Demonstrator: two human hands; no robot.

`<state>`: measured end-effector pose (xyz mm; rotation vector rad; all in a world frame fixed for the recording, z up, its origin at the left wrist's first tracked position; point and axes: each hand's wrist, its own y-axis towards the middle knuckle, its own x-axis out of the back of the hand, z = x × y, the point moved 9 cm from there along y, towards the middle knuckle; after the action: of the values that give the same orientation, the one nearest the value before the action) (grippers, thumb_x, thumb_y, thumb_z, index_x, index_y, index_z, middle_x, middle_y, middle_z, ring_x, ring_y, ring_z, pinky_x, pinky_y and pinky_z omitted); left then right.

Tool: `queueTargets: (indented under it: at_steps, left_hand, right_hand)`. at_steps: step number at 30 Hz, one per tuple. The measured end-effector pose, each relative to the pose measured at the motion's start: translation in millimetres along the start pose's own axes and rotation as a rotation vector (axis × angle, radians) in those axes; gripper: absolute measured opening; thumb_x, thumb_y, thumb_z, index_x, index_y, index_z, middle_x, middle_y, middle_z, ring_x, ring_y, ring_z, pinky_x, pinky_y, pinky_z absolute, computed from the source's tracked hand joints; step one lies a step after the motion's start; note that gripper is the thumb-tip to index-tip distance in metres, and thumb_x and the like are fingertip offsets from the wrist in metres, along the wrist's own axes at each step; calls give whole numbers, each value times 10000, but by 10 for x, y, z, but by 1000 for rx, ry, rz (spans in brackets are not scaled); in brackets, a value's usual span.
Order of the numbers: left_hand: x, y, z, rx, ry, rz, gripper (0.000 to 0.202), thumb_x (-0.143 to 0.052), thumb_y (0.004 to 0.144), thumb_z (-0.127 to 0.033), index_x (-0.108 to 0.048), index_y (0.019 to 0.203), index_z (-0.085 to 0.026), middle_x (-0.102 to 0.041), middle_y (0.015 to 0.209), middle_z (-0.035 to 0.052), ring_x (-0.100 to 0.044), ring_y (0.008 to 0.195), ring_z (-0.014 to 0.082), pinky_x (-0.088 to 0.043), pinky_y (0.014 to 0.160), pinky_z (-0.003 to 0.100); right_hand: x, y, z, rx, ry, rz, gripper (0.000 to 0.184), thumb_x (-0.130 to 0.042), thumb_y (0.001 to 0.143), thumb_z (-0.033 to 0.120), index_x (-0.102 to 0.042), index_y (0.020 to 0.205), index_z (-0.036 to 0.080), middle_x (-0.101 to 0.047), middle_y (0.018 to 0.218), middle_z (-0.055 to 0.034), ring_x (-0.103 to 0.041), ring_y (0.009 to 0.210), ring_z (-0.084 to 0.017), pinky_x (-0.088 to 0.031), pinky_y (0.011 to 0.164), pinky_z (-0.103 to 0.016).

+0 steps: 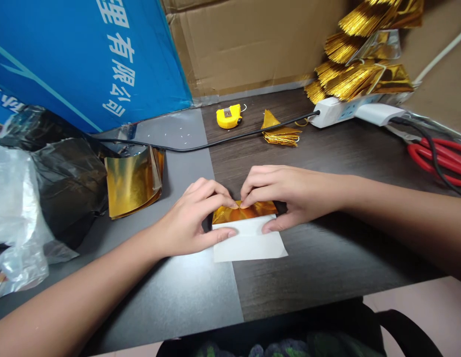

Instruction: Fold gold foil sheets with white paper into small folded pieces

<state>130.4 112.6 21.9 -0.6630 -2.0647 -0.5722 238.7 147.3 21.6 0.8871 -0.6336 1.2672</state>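
Note:
A sheet of gold foil paper (245,233) lies on the dark table (327,258), white back up, its far edge folded over to show a gold strip. My left hand (195,218) pinches the left end of that fold, thumb on the white side. My right hand (286,196) pinches the right end the same way. The fingertips of both hands meet at the middle of the gold strip.
A stack of gold foil sheets (133,181) sits to the left beside black and clear plastic bags (47,173). Behind lie a yellow tape measure (229,116), a folded gold piece (280,131), a black cable (215,144), a white power strip (349,109), red scissors (442,158), finished gold pieces (360,59) and boxes.

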Motion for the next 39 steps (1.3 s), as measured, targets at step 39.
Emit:
queueTargets:
  at_steps: [39]
  left_hand:
    - [100,-22,-44,15,119,-153,145,-572,920,-243,-674,976,-158,-670,1040,91,-589,914,189,-487,834,355]
  right_hand:
    - [99,-4,-31,-14,-45,-182,147,-523,985,164,-665,1022,158,-719,953,-77,-634,908,-175,-513,797,-294]
